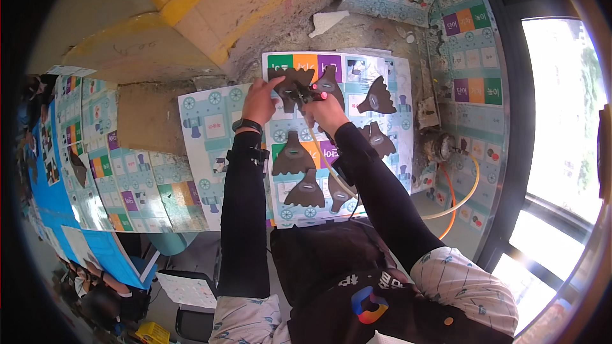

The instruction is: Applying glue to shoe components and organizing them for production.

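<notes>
A dark brown, scallop-edged piece (299,77) lies at the far side of the printed sheet, and the fingers of my left hand (259,102) are closed on its left edge. My right hand (326,114) grips a small hose-fed spray gun with pink-red knobs (324,95), held right over that piece. From the gun a pale hose (320,153) runs back toward me. Similar brown fan-shaped pieces, each with a small pale oval mark, lie around my hands: one fan piece (377,97) to the right, another fan piece (294,155) nearer me. My right forearm partly covers others.
Printed sheets (210,118) cover the worktop. Cardboard boxes (134,51) stand at the far left. A round metal fitting (438,146) with yellow and orange hoses (454,204) sits at the right, beside a window (561,102). Another person (105,299) is at the lower left.
</notes>
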Available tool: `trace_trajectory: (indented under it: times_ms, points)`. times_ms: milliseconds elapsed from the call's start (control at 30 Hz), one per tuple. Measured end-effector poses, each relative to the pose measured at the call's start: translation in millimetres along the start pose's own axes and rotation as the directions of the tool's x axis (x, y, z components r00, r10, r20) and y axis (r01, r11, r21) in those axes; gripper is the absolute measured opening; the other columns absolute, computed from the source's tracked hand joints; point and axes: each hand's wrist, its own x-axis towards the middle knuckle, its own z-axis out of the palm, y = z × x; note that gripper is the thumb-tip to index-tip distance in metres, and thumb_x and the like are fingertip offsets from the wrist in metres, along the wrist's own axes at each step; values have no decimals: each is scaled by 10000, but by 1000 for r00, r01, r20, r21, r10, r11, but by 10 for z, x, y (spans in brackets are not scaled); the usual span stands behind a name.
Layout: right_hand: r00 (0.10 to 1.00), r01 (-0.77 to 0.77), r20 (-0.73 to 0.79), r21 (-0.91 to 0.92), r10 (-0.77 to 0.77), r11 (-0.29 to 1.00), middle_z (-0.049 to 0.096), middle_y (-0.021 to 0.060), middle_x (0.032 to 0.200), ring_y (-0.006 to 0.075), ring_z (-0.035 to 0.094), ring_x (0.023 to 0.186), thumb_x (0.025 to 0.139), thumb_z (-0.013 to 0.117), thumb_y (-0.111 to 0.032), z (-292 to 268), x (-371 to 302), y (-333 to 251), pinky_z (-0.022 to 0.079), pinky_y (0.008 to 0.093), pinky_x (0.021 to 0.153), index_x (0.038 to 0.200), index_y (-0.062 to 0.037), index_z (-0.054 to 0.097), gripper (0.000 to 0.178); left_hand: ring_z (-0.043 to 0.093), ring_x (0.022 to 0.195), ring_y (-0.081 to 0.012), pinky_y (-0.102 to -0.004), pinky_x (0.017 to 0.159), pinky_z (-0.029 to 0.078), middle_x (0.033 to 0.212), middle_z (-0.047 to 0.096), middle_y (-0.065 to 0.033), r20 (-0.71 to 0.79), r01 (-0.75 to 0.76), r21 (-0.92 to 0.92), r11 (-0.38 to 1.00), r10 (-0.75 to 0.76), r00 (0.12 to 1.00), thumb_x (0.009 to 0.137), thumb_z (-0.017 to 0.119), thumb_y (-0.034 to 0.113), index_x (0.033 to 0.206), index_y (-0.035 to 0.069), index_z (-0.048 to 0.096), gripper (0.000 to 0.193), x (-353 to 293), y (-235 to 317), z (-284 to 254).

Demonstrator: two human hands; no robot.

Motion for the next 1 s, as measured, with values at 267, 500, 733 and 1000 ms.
trace_trajectory:
  times_ms: [267, 500, 733, 1000]
  points:
    - [995, 14, -96, -11, -15, 1000, 598, 101, 545, 193, 616, 496, 753, 562, -162, -152, -32, 57, 460, 341, 456, 676, 18, 614, 203, 547, 1033, -320, -393, 872, 487, 1066, 535, -113, -8, 2, -13, 1000, -2, 1000, 725, 695, -28, 1289, 272, 559, 653, -4, 3, 10]
    - [999, -37, -4, 50, 37, 998, 644, 70, 652, 164, 618, 562, 745, 611, -140, -25, -135, -97, 463, 328, 467, 743, 1, 637, 143, 567, 979, -318, -391, 844, 490, 1039, 549, -117, -53, -34, -7, 999, 34, 998, 747, 680, -21, 1267, 225, 578, 584, -59, 51, -3]
    - [948, 296, -141, 48, -287, 954, 617, 21, 833, 102, 573, 718, 778, 581, -23, -1028, -1450, 549, 465, 270, 613, 1095, -59, 569, 319, 597, 859, -346, -426, 755, 488, 872, 604, -155, -393, 143, -180, 973, -204, 897, 824, 573, 41, 1059, 55, 610, 238, -934, -151, 43]
    - [835, -196, -506, -638, -214, 745, 526, 213, 1110, 406, 512, 1074, 792, 570, -92, -1542, -2269, 2505, 444, 467, 910, 1123, -18, 463, 356, 540, 1013, -383, -459, 876, 434, 981, 590, -204, 142, 369, -56, 928, -358, 923, 786, 679, 133, 1055, -31, 523, 352, -2914, 72, 624]
